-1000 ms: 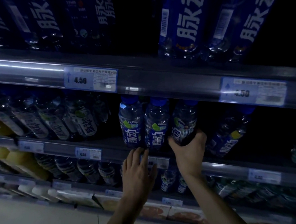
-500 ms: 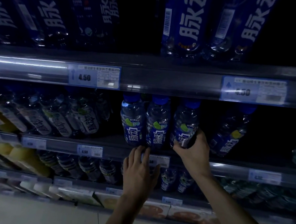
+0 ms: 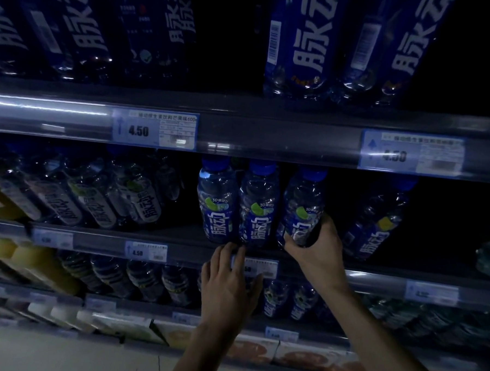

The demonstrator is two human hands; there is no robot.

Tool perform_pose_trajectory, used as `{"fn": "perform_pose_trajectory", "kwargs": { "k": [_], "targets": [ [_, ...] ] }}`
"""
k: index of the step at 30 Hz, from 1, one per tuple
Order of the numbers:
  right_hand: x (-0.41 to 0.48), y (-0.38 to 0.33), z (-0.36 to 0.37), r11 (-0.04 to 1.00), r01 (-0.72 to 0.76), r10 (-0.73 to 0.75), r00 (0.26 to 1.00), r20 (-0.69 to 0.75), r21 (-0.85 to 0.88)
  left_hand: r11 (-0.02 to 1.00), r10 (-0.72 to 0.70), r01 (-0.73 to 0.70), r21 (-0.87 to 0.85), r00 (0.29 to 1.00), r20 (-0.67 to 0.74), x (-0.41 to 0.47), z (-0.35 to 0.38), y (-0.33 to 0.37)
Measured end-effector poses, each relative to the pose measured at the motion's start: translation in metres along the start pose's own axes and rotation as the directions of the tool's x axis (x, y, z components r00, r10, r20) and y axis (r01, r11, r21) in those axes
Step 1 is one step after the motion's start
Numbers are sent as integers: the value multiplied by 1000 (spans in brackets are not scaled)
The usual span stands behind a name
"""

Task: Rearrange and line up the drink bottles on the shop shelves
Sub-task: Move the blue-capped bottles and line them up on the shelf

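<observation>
Gripping base of 3rd blue bottle (image 3: 303, 207), R hand (image 3: 318, 252) curled round it; L hand (image 3: 229, 279) released, fingers straight, tips at shelf edge (image 3: 190, 249) below 2 neighbour bottles (image 3: 219, 209).

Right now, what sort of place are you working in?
Most likely a dim shop drinks aisle: stacked shelves hold rows of blue-capped bottles, and price tags marked 4.50 sit on the shelf edges. The right hand grips one bottle.
</observation>
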State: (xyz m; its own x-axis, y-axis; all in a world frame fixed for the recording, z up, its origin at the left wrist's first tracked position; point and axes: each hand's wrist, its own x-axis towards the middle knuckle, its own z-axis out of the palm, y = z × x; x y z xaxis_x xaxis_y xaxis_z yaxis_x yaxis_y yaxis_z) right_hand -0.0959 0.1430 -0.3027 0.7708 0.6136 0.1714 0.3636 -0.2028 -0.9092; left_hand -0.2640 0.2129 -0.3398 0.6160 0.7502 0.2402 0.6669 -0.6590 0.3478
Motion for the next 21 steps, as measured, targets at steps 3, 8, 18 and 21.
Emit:
{"fn": "perform_pose_trajectory", "kwargs": {
  "k": [3,8,18,21],
  "targets": [
    [-2,1,1,1000,25,-25,1000,8,-13,1000,9,-9,9,1000,-2,0,-1,1],
    [-17,0,-5,998,23,-28,998,-65,-65,999,19,-18,-34,1000,13,-1,-4,6],
    [-39,22,-66,993,97,-117,912,-393,-71,949,261,-260,-177,965,-19,-5,-2,56],
    [-35,26,-82,996,32,-68,891,-449,-86,927,324,-319,-196,946,-8,-3,6,83]
  ]
}}
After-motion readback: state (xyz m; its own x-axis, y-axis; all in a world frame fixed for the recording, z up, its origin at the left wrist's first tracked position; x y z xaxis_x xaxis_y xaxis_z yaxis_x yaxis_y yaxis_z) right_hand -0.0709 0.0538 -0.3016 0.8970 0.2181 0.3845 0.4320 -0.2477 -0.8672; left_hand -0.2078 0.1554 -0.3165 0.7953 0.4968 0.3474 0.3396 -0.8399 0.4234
